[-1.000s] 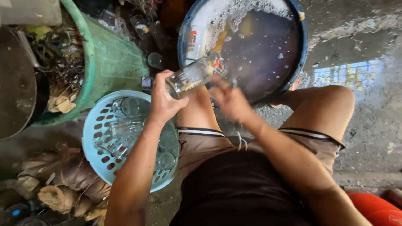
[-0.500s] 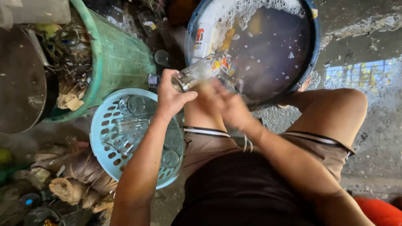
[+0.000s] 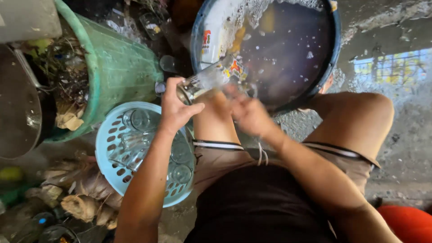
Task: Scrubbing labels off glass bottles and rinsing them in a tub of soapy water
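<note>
Since a moment ago, the glass bottle [image 3: 209, 81] sits slightly lower over the basin [image 3: 330, 67]. Left hand [image 3: 175, 108] fingers wrap its base; right hand [image 3: 247, 112] rubs its side, fingers curled.

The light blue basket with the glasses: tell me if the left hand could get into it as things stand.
Probably yes. The left hand holds a glass right above the light blue basket, whose top is open. Only the forearm crosses over it; nothing covers the glasses inside.

Soft daylight, glare on wet ground, right hand motion-blurred.
</note>
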